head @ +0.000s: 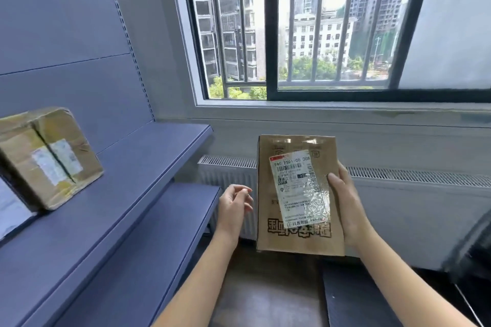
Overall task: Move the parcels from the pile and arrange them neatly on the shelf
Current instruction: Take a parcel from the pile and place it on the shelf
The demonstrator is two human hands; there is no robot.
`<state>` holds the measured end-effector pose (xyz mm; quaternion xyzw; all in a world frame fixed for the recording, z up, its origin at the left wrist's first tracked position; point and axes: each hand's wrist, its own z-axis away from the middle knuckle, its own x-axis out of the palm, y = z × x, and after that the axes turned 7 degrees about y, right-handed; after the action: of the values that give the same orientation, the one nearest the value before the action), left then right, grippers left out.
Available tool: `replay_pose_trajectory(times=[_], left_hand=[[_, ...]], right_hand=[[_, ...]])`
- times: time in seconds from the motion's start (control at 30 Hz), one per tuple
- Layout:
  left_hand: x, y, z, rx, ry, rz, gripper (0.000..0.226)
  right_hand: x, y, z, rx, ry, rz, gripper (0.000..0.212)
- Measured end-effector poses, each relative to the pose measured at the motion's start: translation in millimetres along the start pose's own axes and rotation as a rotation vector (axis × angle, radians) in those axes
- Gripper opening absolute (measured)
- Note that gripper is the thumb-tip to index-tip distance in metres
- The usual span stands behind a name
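Note:
My right hand (346,203) grips the right edge of a flat brown cardboard parcel (268,204) with a white shipping label, held upright in front of me. My left hand (235,204) hovers just left of the parcel with loosely curled fingers, holding nothing. To the left runs the blue shelf (138,167). A taped cardboard box (50,159) stands on its upper board near the back panel. A second parcel with a pale face (10,210) shows at the far left edge, mostly cut off.
A lower blue shelf board (164,228) lies beneath the upper one. A white radiator (398,194) runs along the wall under a barred window (305,34). A dark object (358,297) sits on the floor below my right arm.

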<state>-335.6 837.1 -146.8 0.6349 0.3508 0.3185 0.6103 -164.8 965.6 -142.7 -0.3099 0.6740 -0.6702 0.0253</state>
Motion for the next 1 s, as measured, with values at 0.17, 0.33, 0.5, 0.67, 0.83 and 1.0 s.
replay_pose_trajectory(times=[0.17, 0.33, 0.5, 0.67, 0.83, 1.0], left_hand=[[15, 2, -49, -0.015, 0.134, -0.019, 0.019], [0, -4, -91, -0.076, 0.310, -0.008, 0.019], [-32, -15, -138, -0.093, 0.433, -0.022, 0.018], [-74, -15, -191, -0.079, 0.534, -0.004, 0.021], [-118, -4, -244, -0.083, 0.601, 0.030, 0.023], [-154, 4, -273, -0.076, 0.673, 0.044, 0.026]], right_hand=[[16, 7, -91, 0.009, -0.128, 0.068, 0.054], [51, 44, -144, 0.110, -0.228, 0.051, 0.092], [101, 87, -190, 0.166, -0.325, 0.031, 0.064], [172, 117, -232, 0.156, -0.429, 0.015, 0.061], [251, 131, -268, 0.114, -0.534, 0.066, 0.062], [312, 145, -284, 0.077, -0.637, 0.066, 0.063]])
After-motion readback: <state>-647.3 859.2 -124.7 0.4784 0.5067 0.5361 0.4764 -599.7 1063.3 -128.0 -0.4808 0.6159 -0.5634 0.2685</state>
